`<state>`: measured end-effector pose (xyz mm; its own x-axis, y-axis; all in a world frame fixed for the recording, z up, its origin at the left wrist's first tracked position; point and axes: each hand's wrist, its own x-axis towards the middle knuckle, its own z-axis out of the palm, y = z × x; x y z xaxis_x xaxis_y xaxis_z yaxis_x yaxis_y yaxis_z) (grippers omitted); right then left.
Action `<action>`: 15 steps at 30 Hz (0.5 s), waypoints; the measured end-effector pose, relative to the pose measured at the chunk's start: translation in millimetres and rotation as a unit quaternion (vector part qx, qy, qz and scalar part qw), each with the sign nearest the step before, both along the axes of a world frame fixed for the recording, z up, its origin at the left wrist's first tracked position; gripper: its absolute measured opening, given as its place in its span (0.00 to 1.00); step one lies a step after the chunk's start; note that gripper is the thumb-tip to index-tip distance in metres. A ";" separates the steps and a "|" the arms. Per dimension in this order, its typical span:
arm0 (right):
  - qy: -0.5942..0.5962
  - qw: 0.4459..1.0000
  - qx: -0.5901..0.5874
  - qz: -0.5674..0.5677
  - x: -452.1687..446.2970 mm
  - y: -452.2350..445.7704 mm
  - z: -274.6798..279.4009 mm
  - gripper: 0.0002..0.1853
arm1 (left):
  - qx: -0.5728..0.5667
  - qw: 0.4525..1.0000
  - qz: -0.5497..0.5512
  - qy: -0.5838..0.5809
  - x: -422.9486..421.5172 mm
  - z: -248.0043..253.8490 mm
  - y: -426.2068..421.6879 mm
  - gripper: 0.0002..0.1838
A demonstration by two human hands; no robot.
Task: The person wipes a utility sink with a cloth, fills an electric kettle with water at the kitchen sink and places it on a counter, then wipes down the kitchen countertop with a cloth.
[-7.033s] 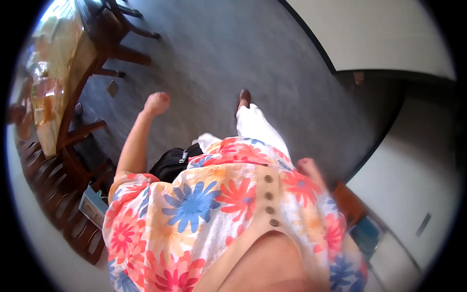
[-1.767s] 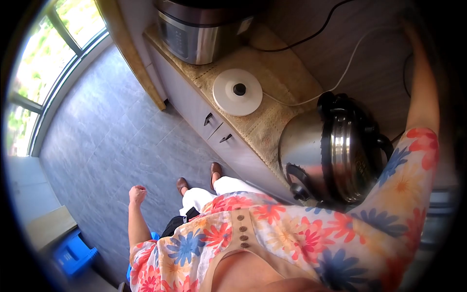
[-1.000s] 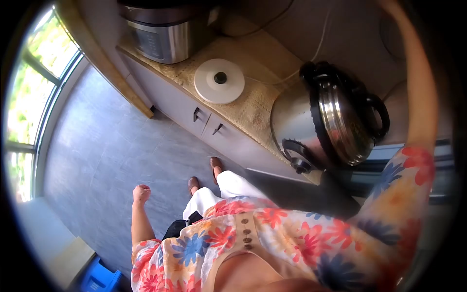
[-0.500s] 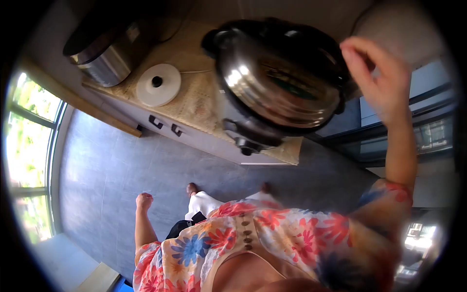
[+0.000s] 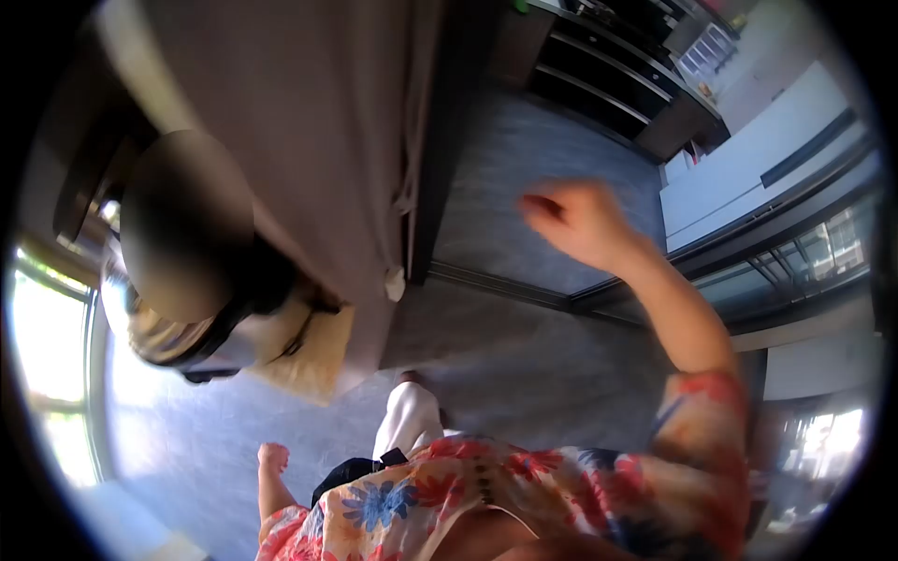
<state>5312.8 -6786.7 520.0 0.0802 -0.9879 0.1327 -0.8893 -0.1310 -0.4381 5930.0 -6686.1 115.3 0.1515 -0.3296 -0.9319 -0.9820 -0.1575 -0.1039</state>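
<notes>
My right hand is raised in mid-air in front of an open doorway, fingers curled in, with nothing visible in it. Low at my left side hangs my left hand, its fingers closed and no object showing. Neither hand touches anything. Nearest on the left is a large electric cooker with a shiny lid and black rim, blurred and partly cut by the dark view edge. It stands on a cabinet with a woven tan cloth hanging at its end.
A sliding-door track crosses the floor ahead. Beyond it are dark kitchen drawers and a white cabinet. A grey-brown curtain or wall panel rises beside the cooker. A bright window is at far left.
My view has swung right, so the cooker now sits at far left and the doorway has come into view. My right hand has come away from beside the cooker. One foot has stepped.
</notes>
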 end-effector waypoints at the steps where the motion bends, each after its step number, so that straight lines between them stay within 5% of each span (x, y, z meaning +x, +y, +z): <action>1: -0.006 1.000 -0.021 0.021 -5.3 -22.7 -6.4 0.07 | 0.010 0.999 0.042 -0.020 -12.1 2.4 1.9 0.09; 5: 0.062 0.992 -0.037 0.101 -54.8 -85.3 -62.5 0.08 | -0.024 0.969 0.247 -0.011 -78.4 7.3 5.4 0.08; 7: 0.109 0.986 0.028 0.122 -91.6 -85.7 -90.7 0.08 | 0.038 0.968 0.248 0.004 -110.4 -1.6 1.0 0.07; 13: 0.077 0.960 0.266 -0.040 -286.2 -11.9 -184.9 0.09 | 0.013 0.950 0.312 0.017 -238.0 18.3 -40.0 0.09; 14: 0.091 0.948 0.296 -0.069 -316.5 -0.1 -190.9 0.10 | 0.038 0.854 0.519 0.000 -228.5 -8.5 -29.6 0.11; 15: 0.114 0.935 0.322 -0.096 -346.8 11.4 -203.8 0.10 | 0.044 0.845 0.532 -0.023 -246.1 3.5 -29.7 0.13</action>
